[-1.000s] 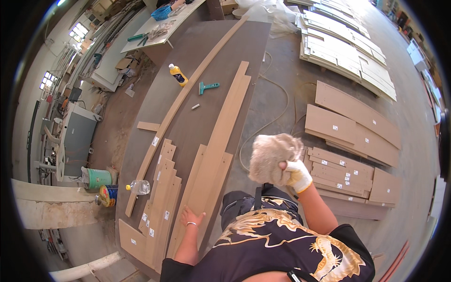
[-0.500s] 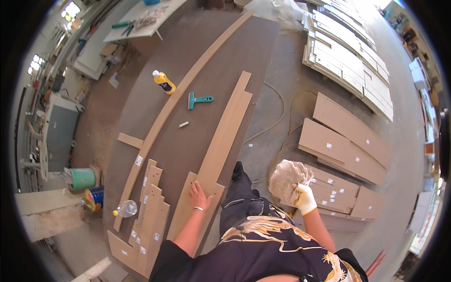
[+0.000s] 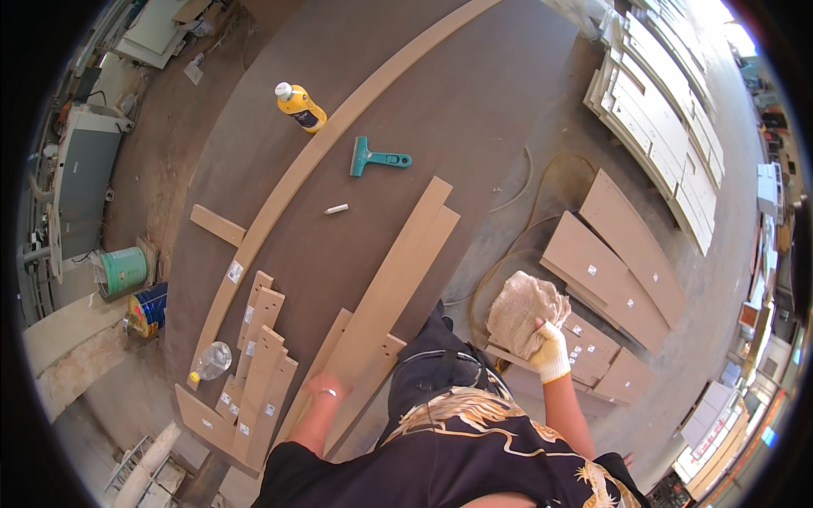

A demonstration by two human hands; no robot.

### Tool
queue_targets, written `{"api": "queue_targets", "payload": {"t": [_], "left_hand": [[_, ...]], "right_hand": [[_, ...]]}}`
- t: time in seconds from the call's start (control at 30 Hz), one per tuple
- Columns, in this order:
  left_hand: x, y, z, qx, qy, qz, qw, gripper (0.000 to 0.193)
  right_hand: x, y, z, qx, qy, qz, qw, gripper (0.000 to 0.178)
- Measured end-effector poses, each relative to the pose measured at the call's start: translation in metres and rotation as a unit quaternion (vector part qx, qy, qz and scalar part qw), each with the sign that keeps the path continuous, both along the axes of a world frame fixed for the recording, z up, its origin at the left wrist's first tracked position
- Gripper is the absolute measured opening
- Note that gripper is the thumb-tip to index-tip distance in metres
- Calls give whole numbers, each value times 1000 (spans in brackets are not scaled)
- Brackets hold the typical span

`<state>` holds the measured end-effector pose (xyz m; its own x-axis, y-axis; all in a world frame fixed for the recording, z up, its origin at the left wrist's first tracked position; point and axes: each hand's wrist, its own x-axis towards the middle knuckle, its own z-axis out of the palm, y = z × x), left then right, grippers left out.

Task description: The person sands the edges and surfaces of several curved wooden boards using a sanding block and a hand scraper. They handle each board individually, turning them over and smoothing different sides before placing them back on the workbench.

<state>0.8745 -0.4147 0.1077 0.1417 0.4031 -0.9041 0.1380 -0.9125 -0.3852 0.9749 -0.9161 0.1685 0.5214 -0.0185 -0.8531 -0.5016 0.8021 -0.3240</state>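
Observation:
My bare left hand (image 3: 324, 385), with a band at the wrist, is at the left edge of a long brown board (image 3: 394, 262). Its fingers look curled against that edge and are partly hidden. The long board lies over other brown boards (image 3: 385, 360) at the near side of the dark table. In my right hand (image 3: 552, 351), which wears a white glove with a yellow cuff edge, a crumpled beige cloth (image 3: 523, 313) is bunched. That cloth hangs off the table's right side, in front of me.
A long curved strip (image 3: 296, 173) crosses the table (image 3: 474, 93). Around it are a yellow bottle (image 3: 301, 108), teal scraper (image 3: 381, 159), white marker stick (image 3: 336, 209), clear plastic bottle (image 3: 213, 361) and labelled short boards (image 3: 262, 364). Brown panels (image 3: 605, 271) and white panels (image 3: 656, 118) lie on the right.
The long board has slid nearer to me relative to the scraper. My left hand has gone from lying flat on the boards to the long board's left edge. The view has shifted.

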Motion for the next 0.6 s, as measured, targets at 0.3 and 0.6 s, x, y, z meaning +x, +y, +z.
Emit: {"api": "queue_targets", "payload": {"t": [0.3, 0.6], "left_hand": [[403, 58, -64, -320, -702, 220, 598, 107], [581, 87, -91, -479, -610, 332, 537, 71]], "right_hand": [[115, 46, -4, -16, -97, 34, 995, 62], [220, 96, -9, 105, -177, 31, 978, 60]]}}
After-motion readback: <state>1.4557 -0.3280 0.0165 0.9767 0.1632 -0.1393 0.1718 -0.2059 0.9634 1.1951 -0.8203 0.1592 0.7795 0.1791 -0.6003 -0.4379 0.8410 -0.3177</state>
